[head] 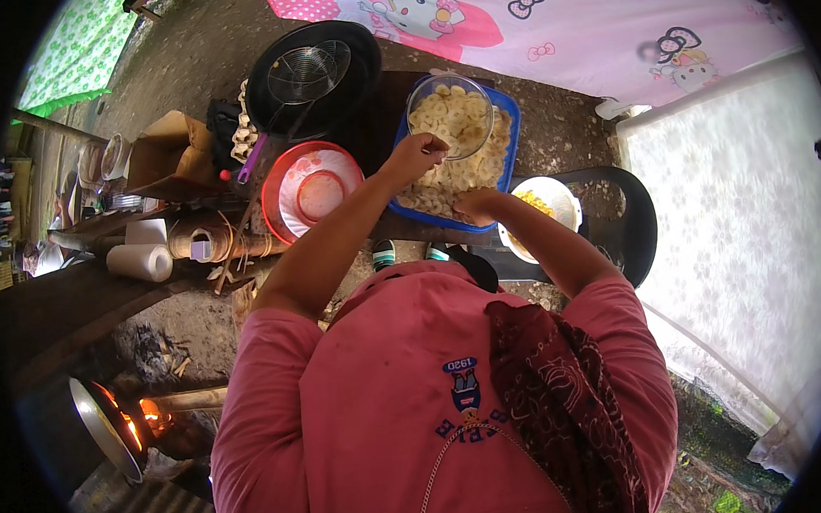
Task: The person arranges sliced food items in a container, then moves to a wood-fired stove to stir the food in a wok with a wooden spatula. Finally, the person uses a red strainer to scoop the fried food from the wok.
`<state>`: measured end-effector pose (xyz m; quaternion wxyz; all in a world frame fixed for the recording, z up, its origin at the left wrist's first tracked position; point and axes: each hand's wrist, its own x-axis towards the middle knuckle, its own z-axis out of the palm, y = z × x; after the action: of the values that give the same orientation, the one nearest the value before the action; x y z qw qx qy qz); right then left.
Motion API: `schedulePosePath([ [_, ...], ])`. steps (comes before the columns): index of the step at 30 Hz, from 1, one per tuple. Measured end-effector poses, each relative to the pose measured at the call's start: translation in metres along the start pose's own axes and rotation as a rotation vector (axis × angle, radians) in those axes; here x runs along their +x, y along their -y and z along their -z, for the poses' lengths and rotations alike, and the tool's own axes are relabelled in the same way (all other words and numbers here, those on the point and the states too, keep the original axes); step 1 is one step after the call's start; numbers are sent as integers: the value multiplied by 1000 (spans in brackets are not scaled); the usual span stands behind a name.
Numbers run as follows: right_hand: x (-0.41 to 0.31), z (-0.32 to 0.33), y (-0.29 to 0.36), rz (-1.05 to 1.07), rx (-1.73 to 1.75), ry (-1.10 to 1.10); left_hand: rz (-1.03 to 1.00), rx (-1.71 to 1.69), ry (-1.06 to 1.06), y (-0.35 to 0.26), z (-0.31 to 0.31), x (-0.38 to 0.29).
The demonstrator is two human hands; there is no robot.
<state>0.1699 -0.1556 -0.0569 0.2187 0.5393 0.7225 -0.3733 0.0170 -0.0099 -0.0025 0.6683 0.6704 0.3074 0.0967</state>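
Observation:
A blue rectangular plastic basin (514, 155) holds many pale round slices that look like banana. Over its far part is a clear round bowl (492, 115), with slices showing in or through it. My left hand (416, 160) grips this bowl's near rim. My right hand (476, 206) is down among the slices at the basin's near edge, its fingers partly hidden; whether it holds any cannot be told. Right of it stands a white colander (569, 203) with yellow pieces. On the left lies a red-rimmed round basin (274, 211) with a pale inside.
A black wok (365, 57) with a wire strainer (307, 70) stands at the far left, beside egg trays (243, 136) and a cardboard box (168, 158). A paper roll (139, 262) lies left. At lower left, a pan (103, 429) sits over a fire. A black plastic chair (638, 210) is right.

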Motion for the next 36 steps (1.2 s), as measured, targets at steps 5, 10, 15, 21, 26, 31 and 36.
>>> schedulePosePath([
  [5, 11, -3, 3, 41, -87, -49, 99, -19, 77, 22, -8, -3],
  [10, 13, 0, -7, 22, -70, 9, 144, -50, 153, 50, -15, -8],
  [15, -20, 24, -20, 107, 583, -298, 412, -296, 152, 56, -31, -13],
  [21, -50, 57, -6, 20, 1127, -659, 384, -994, 216, 30, -40, -10],
  [26, -53, 78, -5, -12, 1217, -955, 148, -932, 122, 5, -21, -3],
  [31, -32, 109, -23, -56, 901, -1284, 146, -1039, 41, -9, -2, 6],
  [36, -14, 128, -16, -48, 746, -1265, 108, -994, -167, -14, -1, 23],
])
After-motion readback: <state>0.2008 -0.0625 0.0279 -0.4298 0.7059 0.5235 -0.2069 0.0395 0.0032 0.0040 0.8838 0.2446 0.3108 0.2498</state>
